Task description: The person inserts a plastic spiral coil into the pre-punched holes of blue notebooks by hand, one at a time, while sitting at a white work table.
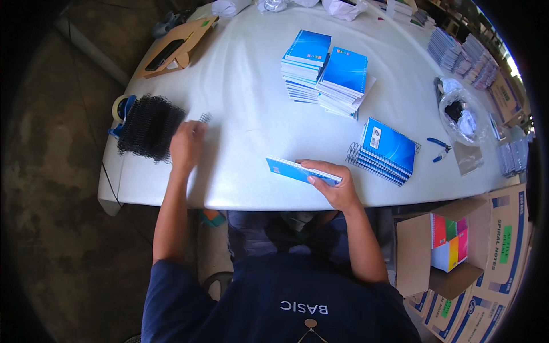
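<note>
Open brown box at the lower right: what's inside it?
The open brown box holds notebooks with covers in red, green, pink and yellow, among others. Whatever lies beneath them is covered, so that can't be seen.

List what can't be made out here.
All in head view:
Left hand: fingertip contact with the wire coil, too small.
Right hand: some fingers, hidden by the blue notebook.
Open carton: its bottom, hidden by colourful notebooks.
White bag: far end, cut off by upper edge.

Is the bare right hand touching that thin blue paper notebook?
Touching: the head view shows the right hand gripping the blue notebook at its right end.
</note>
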Tool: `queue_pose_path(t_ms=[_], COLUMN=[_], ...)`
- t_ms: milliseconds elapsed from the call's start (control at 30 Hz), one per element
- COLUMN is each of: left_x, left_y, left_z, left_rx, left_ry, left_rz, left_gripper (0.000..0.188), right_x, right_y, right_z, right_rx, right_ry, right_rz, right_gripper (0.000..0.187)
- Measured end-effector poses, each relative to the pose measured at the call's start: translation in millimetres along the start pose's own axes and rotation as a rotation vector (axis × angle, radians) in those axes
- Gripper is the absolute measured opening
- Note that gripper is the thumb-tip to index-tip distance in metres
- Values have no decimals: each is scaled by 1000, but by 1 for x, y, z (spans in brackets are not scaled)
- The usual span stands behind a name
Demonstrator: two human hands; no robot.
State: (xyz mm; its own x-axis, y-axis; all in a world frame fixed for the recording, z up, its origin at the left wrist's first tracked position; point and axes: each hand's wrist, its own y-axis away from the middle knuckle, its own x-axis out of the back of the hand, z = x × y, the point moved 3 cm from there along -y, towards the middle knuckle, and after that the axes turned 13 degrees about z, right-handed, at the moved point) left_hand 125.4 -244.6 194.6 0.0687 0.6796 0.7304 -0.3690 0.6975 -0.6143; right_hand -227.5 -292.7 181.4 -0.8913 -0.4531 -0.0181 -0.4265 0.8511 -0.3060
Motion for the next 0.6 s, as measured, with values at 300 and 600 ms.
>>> queue_pose_path(t_ms=[300,600], left_x=[20,14], left_y=[40,26], left_z=[105,121], left_rx=[244,556], left_ry=[846,834], left_rz=[-720,-958], left_gripper=[32,44], right_x=[2,1], right_y=[1,2], right_z=[3,10], right_rx=[-66,-27], right_ry=[33,11], right_rz=[73,13], right_gripper=[29,29])
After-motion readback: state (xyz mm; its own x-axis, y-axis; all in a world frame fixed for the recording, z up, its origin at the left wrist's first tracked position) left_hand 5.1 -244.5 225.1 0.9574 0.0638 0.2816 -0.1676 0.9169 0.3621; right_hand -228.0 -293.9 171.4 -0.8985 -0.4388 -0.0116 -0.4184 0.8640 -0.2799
